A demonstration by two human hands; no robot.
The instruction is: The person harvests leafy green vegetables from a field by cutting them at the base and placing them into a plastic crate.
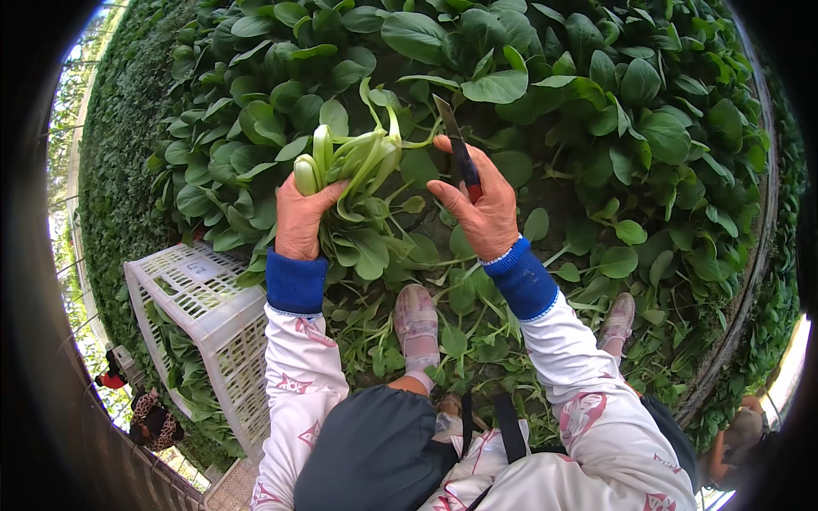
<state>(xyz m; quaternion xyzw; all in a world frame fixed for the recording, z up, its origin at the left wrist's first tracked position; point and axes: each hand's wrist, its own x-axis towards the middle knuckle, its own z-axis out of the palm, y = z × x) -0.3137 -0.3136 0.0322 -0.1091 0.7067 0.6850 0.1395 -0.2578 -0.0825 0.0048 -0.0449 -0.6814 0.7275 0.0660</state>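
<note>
Several pale-stemmed leafy greens [367,156], which look like bok choy, are bunched in my left hand [301,220], cut bases up and leaves hanging down. My right hand [484,201] grips a knife [455,131] by its dark handle, which has a red end. The blade points up and away from me, just right of the bunch. A thin stem reaches from the bunch towards my right fingertips; whether they touch it I cannot tell. Below both hands, loose leaves and stems [460,287] cover the soil.
A white plastic crate [236,319] lies on its side at my left, with greens [192,364] inside. Standing leafy plants [415,38] fill the bed ahead and to the right. My shoes [416,316] rest among the leaves. Other people [156,421] are at the lower left and lower right edges.
</note>
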